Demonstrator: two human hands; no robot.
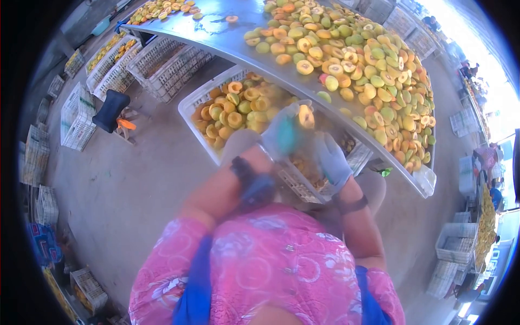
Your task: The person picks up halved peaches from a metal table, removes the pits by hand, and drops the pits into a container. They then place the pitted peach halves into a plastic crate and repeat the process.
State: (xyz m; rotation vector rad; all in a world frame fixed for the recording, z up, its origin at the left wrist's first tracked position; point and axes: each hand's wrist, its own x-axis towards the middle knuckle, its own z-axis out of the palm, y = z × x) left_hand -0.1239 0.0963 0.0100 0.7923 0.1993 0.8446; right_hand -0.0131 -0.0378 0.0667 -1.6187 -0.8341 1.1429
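Note:
My left hand [281,132], in a white glove with a teal patch, is closed on a peach half [306,117], its cut orange face showing. Just to the right is my right hand [332,160], also gloved; its fingers are blurred, and I cannot make out whether it holds anything. Under the left hand's side stands a white crate [190,116] full of hollowed peach halves [233,108]. A second crate [297,183], with brownish bits inside, sits below both hands, partly hidden by them. Beyond, a heap of peach halves [374,76] covers the metal table [227,38].
The table's raised metal edge [346,127] runs diagonally just past my hands. To the left stand a low stool with a black cushion [111,111] and several white crates [78,116]. More stacked crates [457,241] and other people [486,157] are along the right side.

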